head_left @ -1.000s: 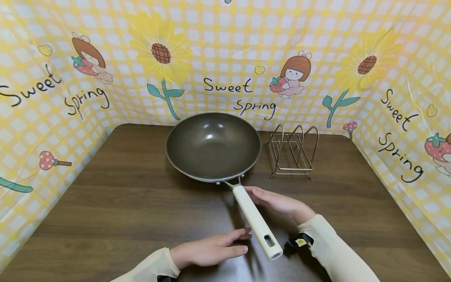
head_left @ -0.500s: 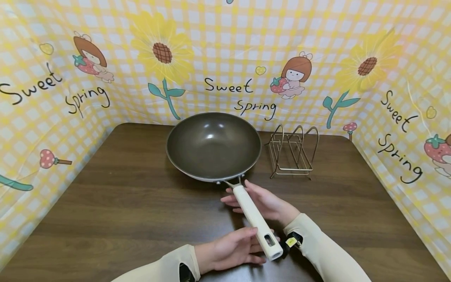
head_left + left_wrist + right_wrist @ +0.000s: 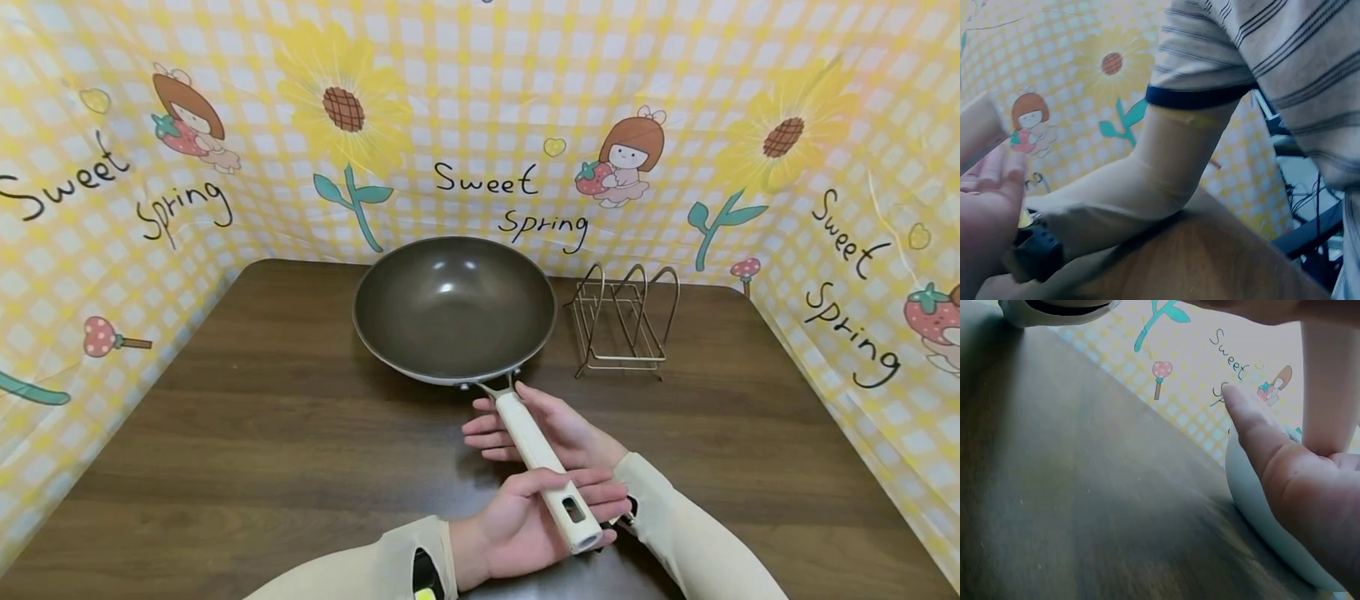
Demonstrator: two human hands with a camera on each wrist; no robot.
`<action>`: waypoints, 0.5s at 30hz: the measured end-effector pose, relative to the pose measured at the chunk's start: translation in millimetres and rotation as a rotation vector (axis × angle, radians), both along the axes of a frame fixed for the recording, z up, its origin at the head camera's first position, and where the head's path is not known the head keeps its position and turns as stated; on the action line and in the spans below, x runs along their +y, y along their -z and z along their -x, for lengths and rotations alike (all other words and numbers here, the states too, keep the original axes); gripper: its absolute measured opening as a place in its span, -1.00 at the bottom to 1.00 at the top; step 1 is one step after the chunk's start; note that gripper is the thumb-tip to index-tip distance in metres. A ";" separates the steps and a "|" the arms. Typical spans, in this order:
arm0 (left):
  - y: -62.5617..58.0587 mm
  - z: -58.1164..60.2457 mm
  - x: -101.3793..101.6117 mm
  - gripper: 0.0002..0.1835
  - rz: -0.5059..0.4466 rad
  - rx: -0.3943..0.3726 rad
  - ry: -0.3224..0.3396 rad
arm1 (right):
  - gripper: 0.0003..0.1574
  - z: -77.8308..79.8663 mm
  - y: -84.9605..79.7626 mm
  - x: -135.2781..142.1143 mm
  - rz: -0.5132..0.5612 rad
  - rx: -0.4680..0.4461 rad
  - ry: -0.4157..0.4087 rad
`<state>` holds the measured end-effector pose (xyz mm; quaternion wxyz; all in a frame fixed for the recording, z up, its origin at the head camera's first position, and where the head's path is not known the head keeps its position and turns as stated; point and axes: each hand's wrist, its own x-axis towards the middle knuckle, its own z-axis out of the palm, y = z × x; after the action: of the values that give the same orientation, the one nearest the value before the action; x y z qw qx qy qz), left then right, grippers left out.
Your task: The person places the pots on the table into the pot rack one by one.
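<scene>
A deep frying pan (image 3: pixel 453 312) with a dark inside and a pale outer wall stands at the back middle of the table, its cream handle (image 3: pixel 542 458) pointing toward me. Under the handle's near end lies my left hand (image 3: pixel 517 529), palm up, fingers straight and reaching past it to the right. My right hand (image 3: pixel 566 429) is beneath the handle close to the pan, fingers extended leftward. In the right wrist view, the handle (image 3: pixel 1330 387) meets that hand (image 3: pixel 1310 494). The left wrist view has the handle end (image 3: pixel 982 128) above the left fingers. Whether either hand bears weight, I cannot tell.
A wire rack (image 3: pixel 622 361) with several upright loops stands right of the pan. Behind and at both sides hangs a yellow checked cloth (image 3: pixel 487 100). The brown wooden table (image 3: pixel 247 433) extends on either side of the hands.
My left hand has moved right and slid under the handle's end. My right hand has moved left, so its fingers now show past the handle's left side. The pan has not visibly moved.
</scene>
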<state>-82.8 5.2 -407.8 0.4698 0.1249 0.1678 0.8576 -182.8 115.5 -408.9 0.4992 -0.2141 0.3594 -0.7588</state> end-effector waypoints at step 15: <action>-5.9 -8.2 4.0 -0.92 -0.024 -0.026 -0.057 | -0.43 -5.0 -5.8 -2.4 0.021 -0.084 0.009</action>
<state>-74.6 9.3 -401.9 0.4458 0.1148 0.1549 0.8741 -177.8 113.2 -403.1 0.5081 -0.1855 0.3312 -0.7731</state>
